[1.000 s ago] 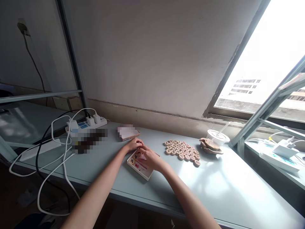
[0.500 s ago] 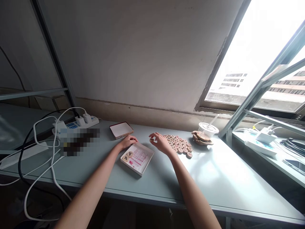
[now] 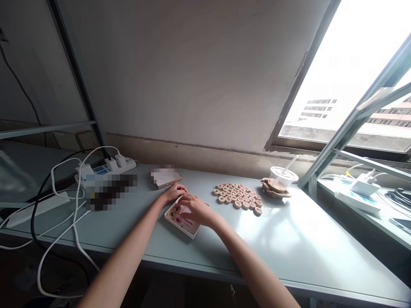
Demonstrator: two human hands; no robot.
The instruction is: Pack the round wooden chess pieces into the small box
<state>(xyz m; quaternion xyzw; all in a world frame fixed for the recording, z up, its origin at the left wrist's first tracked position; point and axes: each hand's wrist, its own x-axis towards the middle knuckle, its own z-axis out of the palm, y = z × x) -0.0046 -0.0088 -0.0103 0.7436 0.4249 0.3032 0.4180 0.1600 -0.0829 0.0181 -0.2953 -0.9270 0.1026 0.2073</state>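
A shallow white box (image 3: 183, 231) with red and black print inside lies at the table's near middle, a couple of round wooden Chinese chess pieces (image 3: 171, 214) at its left end. My left hand (image 3: 173, 193) holds the box at its far left corner, fingers curled over the rim. Reaching in over the box, my right hand (image 3: 195, 208) has its fingertips closed on a Chinese chess piece (image 3: 177, 208) beside the others; the fingers partly hide it. To the right, many Chinese chess pieces (image 3: 237, 197) with red and black characters lie flat in a close cluster.
Behind the left hand sits the box lid (image 3: 168, 183), partly blurred. A brown carved dish (image 3: 272, 192) and a lidded plastic cup with straw (image 3: 284, 174) stand at right. Power strips (image 3: 128, 164) and loose white cables (image 3: 75, 226) crowd the left side.
My right hand has moved left from beside the cluster to over the box, carrying a piece. The left hand stays at the box. The view has shifted slightly.
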